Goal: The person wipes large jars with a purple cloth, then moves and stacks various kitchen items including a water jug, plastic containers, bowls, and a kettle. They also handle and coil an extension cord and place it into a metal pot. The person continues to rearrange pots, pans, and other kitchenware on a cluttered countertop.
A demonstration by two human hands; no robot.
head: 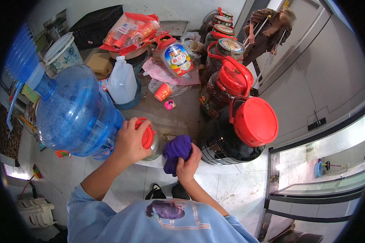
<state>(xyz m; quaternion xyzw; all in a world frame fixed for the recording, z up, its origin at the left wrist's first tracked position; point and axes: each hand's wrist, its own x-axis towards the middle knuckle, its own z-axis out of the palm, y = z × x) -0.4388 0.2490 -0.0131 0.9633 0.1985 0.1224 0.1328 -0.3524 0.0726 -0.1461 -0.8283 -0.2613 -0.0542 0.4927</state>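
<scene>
My left hand grips the red lid of a small clear jar at the table's near edge. In my right hand is a bunched purple cloth, just right of the jar. A large blue water bottle stands left of my left hand. To the right of the cloth stands a big dark-filled jar with a red lid. Beyond my hands, a red paper cup lies on its side near a small pink item.
More red-lidded jars line the table's right side. A white plastic jug sits in a blue basin; bagged paper cups and an oatmeal jar stand farther back. A person with crutches stands at the upper right.
</scene>
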